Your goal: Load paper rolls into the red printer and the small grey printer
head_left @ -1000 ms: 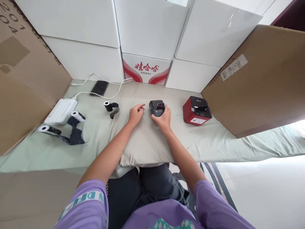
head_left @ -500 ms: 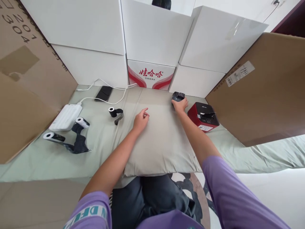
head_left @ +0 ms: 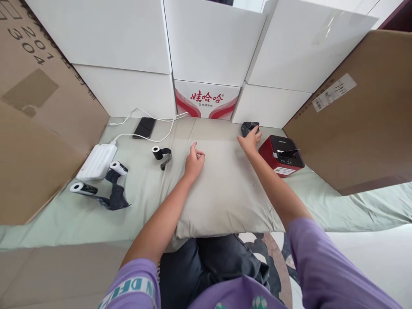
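Note:
At the back right of the cloth-covered surface sits a small dark device (head_left: 250, 127) with a black strip at its top. My right hand (head_left: 252, 140) is at its near side, thumb and fingers spread around it; the hand partly hides it, and contact is hard to judge. A red and black boxy device (head_left: 281, 155), with a dark strip standing out of its top, is just right of that hand. Over the middle of the cloth, my left hand (head_left: 195, 163) holds nothing, its index finger extended and the others loosely bent. A small paper roll (head_left: 157, 153) with a curling black strip lies left of it.
Two more paper rolls, one nearer (head_left: 84, 188) and one farther (head_left: 118, 168), are joined by a crumpled black strip. Beside them are a white power bank (head_left: 98, 162) with a cable and a black phone (head_left: 144, 128). Cardboard (head_left: 41, 141) and white boxes (head_left: 212, 43) enclose the surface.
The view has shifted, moving everything slightly right in the picture. My right hand's fingers have spread and lifted around the dark device. My left index finger points more upward.

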`<state>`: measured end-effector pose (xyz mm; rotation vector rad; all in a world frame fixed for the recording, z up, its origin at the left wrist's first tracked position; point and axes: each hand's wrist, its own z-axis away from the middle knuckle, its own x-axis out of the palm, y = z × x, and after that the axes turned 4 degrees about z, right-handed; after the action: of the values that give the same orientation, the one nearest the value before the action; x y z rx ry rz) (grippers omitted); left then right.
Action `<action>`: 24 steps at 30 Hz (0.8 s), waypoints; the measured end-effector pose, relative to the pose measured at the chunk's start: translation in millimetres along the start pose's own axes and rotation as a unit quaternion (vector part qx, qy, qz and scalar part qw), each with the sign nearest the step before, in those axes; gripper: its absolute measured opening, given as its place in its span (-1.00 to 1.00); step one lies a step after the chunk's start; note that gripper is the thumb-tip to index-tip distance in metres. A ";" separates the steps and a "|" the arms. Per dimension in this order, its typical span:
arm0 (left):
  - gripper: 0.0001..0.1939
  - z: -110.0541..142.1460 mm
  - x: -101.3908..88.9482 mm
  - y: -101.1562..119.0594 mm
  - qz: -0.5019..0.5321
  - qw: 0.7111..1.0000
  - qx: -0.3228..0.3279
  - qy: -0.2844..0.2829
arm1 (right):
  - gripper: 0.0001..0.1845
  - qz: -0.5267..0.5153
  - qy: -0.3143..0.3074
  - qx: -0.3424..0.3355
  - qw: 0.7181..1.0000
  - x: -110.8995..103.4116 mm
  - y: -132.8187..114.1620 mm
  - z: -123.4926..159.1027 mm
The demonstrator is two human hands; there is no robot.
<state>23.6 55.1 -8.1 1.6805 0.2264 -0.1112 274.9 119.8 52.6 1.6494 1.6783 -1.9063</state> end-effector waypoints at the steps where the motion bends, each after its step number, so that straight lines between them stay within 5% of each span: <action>1: -0.22 0.1 -0.2 -0.2 0.002 1.000 -0.001 0.001 | 0.12 -0.007 0.000 -0.080 0.997 -12.7 8.3 20.8; 4: -0.24 0.8 -0.6 -0.1 0.004 1.000 0.005 0.004 | 0.07 0.012 0.085 -0.257 0.962 -64.0 50.7 83.2; 8: -0.26 1.7 -1.1 0.4 -0.005 1.000 0.014 0.006 | 0.31 0.042 0.220 -0.178 0.958 -116.1 111.6 115.5; 14: -0.26 -1.7 -4.4 4.1 0.004 1.000 0.003 0.018 | 0.60 -0.002 0.163 -0.007 0.987 -102.1 130.3 78.5; 24: -0.36 -2.2 -8.5 -0.3 0.015 1.000 0.022 0.000 | 0.57 -0.102 0.189 0.008 0.977 -93.9 132.6 81.3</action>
<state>15.1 56.6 -6.4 1.7273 0.1991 -0.0952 351.4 -42.1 22.0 2.0214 2.0460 -1.7729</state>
